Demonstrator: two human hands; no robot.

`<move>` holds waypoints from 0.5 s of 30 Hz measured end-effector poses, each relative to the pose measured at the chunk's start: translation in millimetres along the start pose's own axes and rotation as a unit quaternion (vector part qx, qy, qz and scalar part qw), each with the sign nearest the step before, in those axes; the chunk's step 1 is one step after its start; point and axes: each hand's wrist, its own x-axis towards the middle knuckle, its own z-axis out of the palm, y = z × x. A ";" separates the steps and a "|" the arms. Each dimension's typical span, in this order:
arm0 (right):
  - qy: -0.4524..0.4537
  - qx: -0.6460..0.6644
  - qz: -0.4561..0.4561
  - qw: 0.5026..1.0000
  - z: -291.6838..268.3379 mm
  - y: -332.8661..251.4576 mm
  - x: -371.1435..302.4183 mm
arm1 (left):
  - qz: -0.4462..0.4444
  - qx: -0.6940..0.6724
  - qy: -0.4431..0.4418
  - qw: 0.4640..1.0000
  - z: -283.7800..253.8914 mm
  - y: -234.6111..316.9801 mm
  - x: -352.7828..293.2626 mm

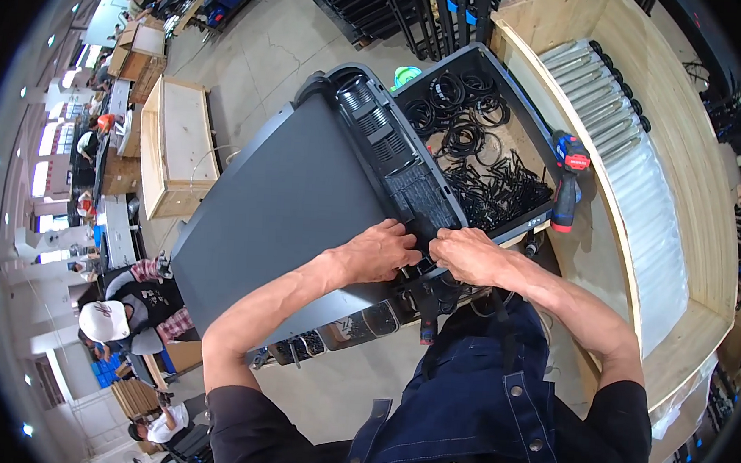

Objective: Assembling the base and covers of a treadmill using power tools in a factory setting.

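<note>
A treadmill deck with a wide dark grey belt (293, 184) lies before me. Along its right end runs an open black motor housing (384, 143) with ribbed and metal parts inside. My left hand (382, 251) rests at the near corner of that housing, its fingers curled and pressed together. Close beside it, my right hand (468, 256) pinches at the same corner, thumb and fingertips together. The hands nearly touch, and whatever lies between the fingertips is too small or hidden to make out.
Right of the housing sits a black bin (525, 126) with coiled black cables and loose black screws. A red and blue cordless driver (567, 180) stands by its edge. Farther right, a wooden crate (651, 87) holds metal rollers (595, 101). People work at the left.
</note>
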 end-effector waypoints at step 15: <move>0.030 0.016 -0.033 0.999 14.0 -4.2 7.0 | 0.025 -0.179 -0.164 0.970 -10.5 -28.2 23.9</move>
